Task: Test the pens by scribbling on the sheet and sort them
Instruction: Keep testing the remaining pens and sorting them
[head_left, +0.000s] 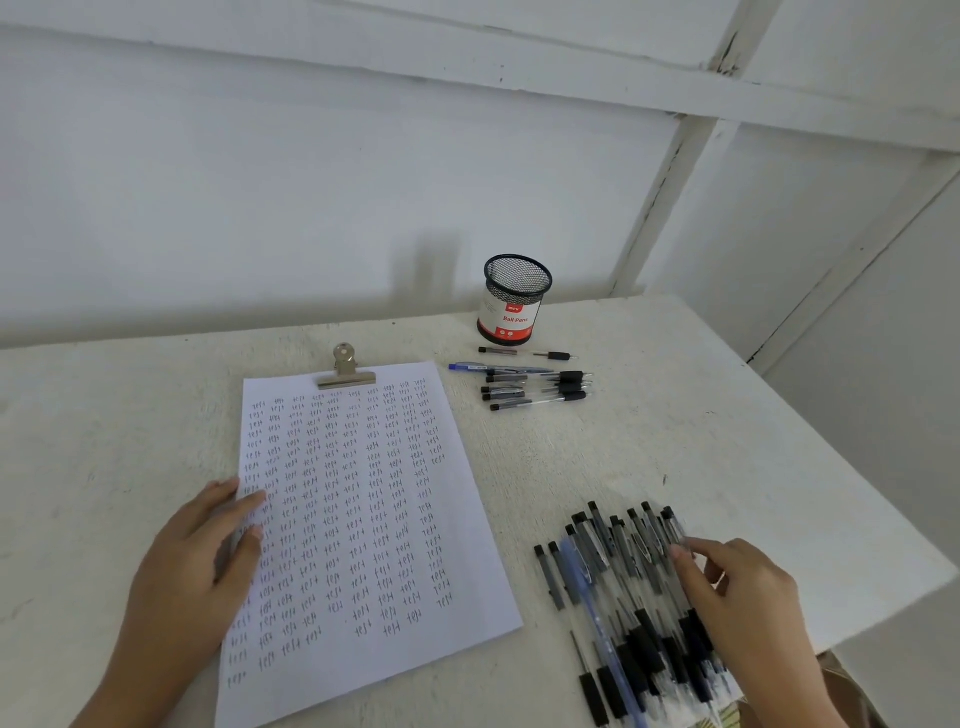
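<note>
A white sheet (363, 519) covered in rows of the small written word "test" lies in front of me, held at its top by a metal bulldog clip (345, 370). My left hand (192, 561) rests flat on the sheet's left edge, fingers apart. At the near right lies a large pile of pens (623, 587), mostly clear with black caps and grips, one blue. My right hand (737, 592) lies on the right side of that pile, fingertips touching the pens; no pen is lifted. A small group of pens (535, 384) lies further back, right of the sheet.
A black mesh pen cup (514, 301) with a red and white "Ball Pens" label stands behind the small group. A single pen (524, 353) lies just in front of it. The white table ends at the right edge (883, 545); a white wall runs behind.
</note>
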